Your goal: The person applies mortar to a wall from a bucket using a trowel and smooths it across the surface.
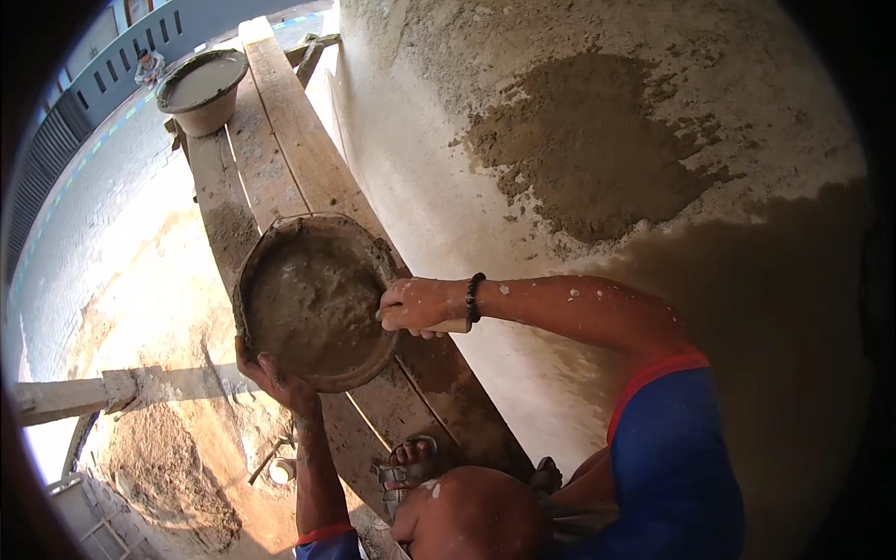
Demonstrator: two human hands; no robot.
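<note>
Grey-brown mortar [313, 294], wet and lumpy

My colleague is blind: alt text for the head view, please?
A person's left hand holds a round, crusted bucket of wet grey-brown mix by its rim; the right hand grips a pale handle at the bucket's right. Weathered wooden planks lie beneath, a second round bucket farther along. At right, a pale wall bears a dark brown patch.

near bucket [359, 374], far bucket [207, 118] on planks [303, 142]

Mortar [308, 299] wet, lumpy; planks [313, 168] rough wood; handle [455, 326] smooth, wood-like; wall [467, 196] matt, patchily rough.
</note>
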